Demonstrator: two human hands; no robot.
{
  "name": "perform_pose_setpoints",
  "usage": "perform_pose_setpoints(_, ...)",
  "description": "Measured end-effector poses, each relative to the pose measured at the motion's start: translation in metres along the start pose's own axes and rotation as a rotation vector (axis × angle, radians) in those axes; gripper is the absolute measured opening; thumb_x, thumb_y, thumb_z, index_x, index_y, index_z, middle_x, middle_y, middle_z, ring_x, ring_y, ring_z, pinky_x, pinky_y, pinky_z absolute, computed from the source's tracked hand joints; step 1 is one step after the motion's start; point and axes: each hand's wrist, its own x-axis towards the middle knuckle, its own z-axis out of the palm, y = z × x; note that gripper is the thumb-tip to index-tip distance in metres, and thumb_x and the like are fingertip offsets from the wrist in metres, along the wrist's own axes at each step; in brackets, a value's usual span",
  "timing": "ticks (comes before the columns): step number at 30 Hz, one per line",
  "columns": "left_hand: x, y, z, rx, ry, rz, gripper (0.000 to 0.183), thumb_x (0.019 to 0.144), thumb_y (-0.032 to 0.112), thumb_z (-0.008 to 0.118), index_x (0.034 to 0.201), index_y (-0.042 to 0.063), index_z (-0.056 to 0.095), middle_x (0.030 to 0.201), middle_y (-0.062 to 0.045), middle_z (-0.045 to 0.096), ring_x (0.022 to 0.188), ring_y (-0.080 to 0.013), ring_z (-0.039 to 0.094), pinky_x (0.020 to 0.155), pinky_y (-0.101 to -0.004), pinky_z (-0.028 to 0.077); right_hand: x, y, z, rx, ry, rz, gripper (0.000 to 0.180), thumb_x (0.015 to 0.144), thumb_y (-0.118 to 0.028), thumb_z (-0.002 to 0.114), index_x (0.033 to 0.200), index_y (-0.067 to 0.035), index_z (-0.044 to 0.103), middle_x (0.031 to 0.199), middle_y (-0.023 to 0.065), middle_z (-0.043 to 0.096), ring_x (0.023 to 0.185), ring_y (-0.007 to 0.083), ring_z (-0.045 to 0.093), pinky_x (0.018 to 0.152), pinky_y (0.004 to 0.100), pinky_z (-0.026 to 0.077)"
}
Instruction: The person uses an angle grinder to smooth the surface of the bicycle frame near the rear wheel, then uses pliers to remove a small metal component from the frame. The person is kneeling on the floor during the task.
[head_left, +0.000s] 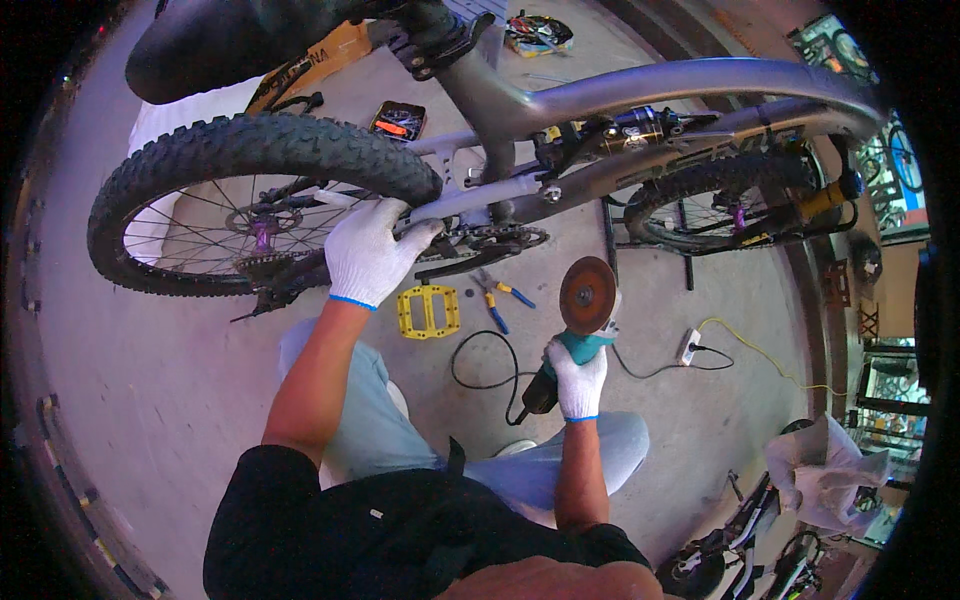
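A grey full-suspension mountain bike frame (637, 82) stretches across the upper view, its knobby rear tyre (262, 142) at left. My left hand (371, 259), in a white knit glove, rests at the rear frame tube (472, 196) beside that tyre; its thumb lies near the tube, and whether the fingers close round it cannot be told. Gripped in my gloved right hand (579, 379) is a teal angle grinder (581, 349) with a brown disc (587, 295) facing up. The disc stands apart from the bike, right of the yellow pedal (427, 311). Below the chainring (517, 238), the crank arm points left.
Pliers (499, 298) with blue-yellow handles lie on the floor. The grinder's black cord (487, 386) loops toward a white power strip (688, 347). Beyond the bike are a parts tray (399, 121) and a cardboard box (330, 64). Other bikes (739, 532) stand lower right.
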Motion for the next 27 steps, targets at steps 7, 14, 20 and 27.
perform_pose_setpoints(7, 0.005, -0.005, -0.002, 0.02, -0.022, 0.018, 0.047, 0.085, 0.053, 0.087, 0.098, 0.009, 0.08, 0.097, -0.013, 0.077, 0.091, -0.0374, 0.076, 0.079, -0.0487, 0.058, -0.003, -0.038, 0.014, -0.167, -0.04, -0.118, 0.035, 0.09, -0.007, 0.082, 0.12, 0.0, 0.065, 0.101, 0.0105, 0.075, 0.088, 0.0219, 0.076, 0.083, 0.0379, 0.062)
perform_pose_setpoints(14, 0.007, -0.017, -0.001, 0.012, -0.08, 0.046, 0.049, 0.087, 0.06, 0.083, 0.101, 0.014, 0.08, 0.096, -0.013, 0.078, 0.091, -0.0361, 0.077, 0.077, -0.0507, 0.059, -0.012, -0.115, 0.029, -0.269, 0.011, -0.204, 0.034, 0.087, -0.01, 0.085, 0.117, -0.001, 0.071, 0.103, 0.0081, 0.077, 0.09, 0.0182, 0.075, 0.083, 0.035, 0.061)
perform_pose_setpoints(20, 0.011, -0.019, -0.007, -0.026, -0.195, 0.008, 0.046, 0.087, 0.055, 0.084, 0.103, 0.013, 0.081, 0.1, -0.014, 0.079, 0.092, -0.0368, 0.077, 0.077, -0.0514, 0.059, -0.01, -0.168, 0.044, -0.544, 0.043, -0.237, 0.04, 0.086, -0.018, 0.088, 0.117, -0.001, 0.07, 0.103, 0.0081, 0.079, 0.091, 0.0168, 0.074, 0.084, 0.0344, 0.06)
perform_pose_setpoints(27, 0.011, -0.023, -0.012, -0.059, -0.232, 0.01, 0.047, 0.089, 0.057, 0.08, 0.101, 0.012, 0.079, 0.093, -0.015, 0.079, 0.088, -0.0382, 0.077, 0.074, -0.0535, 0.059, -0.016, -0.198, 0.057, -0.618, 0.07, -0.287, 0.04, 0.087, -0.019, 0.086, 0.117, 0.0, 0.069, 0.1, 0.0077, 0.078, 0.087, 0.0162, 0.073, 0.082, 0.0341, 0.06)
